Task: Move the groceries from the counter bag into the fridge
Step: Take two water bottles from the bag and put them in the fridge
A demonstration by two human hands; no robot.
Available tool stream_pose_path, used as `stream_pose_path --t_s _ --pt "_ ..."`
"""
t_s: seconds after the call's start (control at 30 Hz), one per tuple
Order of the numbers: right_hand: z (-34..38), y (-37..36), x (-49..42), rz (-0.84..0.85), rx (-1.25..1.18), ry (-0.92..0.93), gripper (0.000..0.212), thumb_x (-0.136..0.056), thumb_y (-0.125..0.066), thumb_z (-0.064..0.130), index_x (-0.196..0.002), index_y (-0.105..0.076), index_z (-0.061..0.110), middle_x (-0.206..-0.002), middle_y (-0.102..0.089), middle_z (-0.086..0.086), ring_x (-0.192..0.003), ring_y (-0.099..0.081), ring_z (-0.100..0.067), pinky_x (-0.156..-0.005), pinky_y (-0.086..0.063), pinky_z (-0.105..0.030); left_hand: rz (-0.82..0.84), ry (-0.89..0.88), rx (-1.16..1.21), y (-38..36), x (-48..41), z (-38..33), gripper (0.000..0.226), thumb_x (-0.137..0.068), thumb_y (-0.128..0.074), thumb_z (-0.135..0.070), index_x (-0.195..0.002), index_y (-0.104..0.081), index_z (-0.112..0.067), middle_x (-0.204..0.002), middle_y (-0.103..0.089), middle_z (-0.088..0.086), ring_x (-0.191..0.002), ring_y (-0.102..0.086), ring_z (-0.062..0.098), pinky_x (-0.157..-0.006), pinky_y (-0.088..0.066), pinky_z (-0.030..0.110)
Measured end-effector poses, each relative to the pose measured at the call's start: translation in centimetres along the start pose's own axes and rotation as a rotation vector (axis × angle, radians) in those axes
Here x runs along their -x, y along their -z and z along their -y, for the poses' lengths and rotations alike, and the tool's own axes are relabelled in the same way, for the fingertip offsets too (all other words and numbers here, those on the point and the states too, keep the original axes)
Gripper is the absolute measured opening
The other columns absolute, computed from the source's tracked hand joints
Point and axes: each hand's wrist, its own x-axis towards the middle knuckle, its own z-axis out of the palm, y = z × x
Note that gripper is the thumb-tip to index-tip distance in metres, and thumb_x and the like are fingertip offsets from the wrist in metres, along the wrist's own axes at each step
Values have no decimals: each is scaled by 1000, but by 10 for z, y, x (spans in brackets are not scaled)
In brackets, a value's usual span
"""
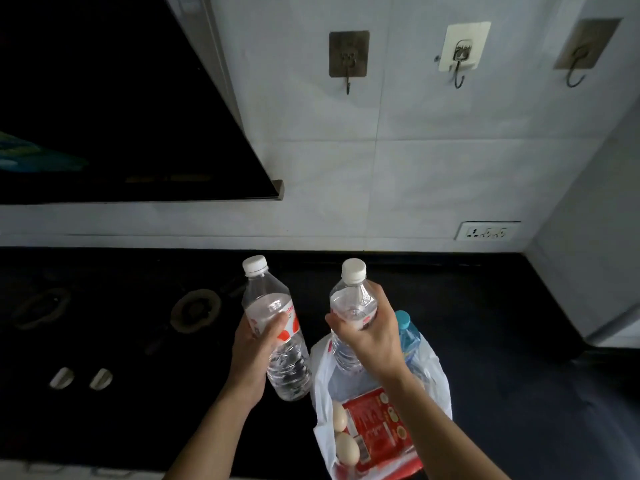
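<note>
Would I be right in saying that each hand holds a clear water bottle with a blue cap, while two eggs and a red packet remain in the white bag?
Not quite: in the head view both held bottles, in the left hand and the right hand, have white caps. The blue cap belongs to a third bottle standing in the white bag. The two eggs and the red packet remain there as you said.

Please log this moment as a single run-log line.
left hand: holds water bottle | right hand: holds second water bottle over bag | in bag: eggs, red packet, blue-capped bottle
</note>
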Motion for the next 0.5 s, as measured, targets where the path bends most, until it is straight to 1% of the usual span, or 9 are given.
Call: stream_pose_path --t_s 0.03,0.1,0.2,0.27,0.37,0.43,0.5 --pt "7 5 -1 26 -60 -1 59 -67 -85 39 -119 -58 30 -104 -68 4 -96 -68 -17 -83 -58 -36 6 -2 14 -4 0 -2 61 -55 -79 -45 -108 -64 -18 -102 -72 16 -95 -69 34 -83 -56 46" --pt "21 17 -1 48 -131 -2 55 -67 -83 37 -115 -60 25 -97 -70 2 -89 -70 -17 -78 -59 -31 21 -6 38 -14 2 -8 53 -59 -79 -39 -105 -64 -18 -100 -72 15 -92 -70 33 -80 -57 42" --pt "33 31 3 16 -196 -13 50 -68 -82 36 -110 -62 18 -91 -70 -4 -81 -69 -19 -74 -59 -32 94 -40 26 -30 7 -14 57 -49 -81 -43 -98 -65 -19 -84 -74 3 -79 -71 21 -69 -58 35" --pt "33 39 8 -22 -212 -64 49 -67 -81 37 -108 -61 18 -90 -70 -7 -80 -70 -24 -74 -61 -39 160 -71 -6 -36 10 -14 57 -47 -81 -40 -97 -65 -17 -77 -73 -1 -74 -69 15 -67 -57 31" --pt "25 51 19 -89 -235 -160 52 -67 -84 42 -107 -60 18 -91 -70 -12 -83 -71 -36 -76 -60 -57 225 -87 -45 -42 16 -9 60 -51 -83 -36 -102 -64 -11 -83 -72 5 -79 -69 21 -70 -57 33" --pt "19 57 27 -121 -250 -201 55 -65 -87 44 -106 -61 18 -91 -71 -13 -84 -72 -36 -78 -60 -60 243 -79 -56 -44 21 -4 59 -53 -84 -36 -103 -65 -11 -86 -72 10 -81 -69 25 -73 -57 37" --pt "15 60 35 -120 -230 -225 50 -66 -90 42 -103 -63 22 -91 -72 -11 -84 -74 -32 -80 -61 -57 234 -61 -61 -44 25 1 56 -52 -83 -37 -100 -66 -12 -86 -72 10 -82 -69 25 -74 -57 39"
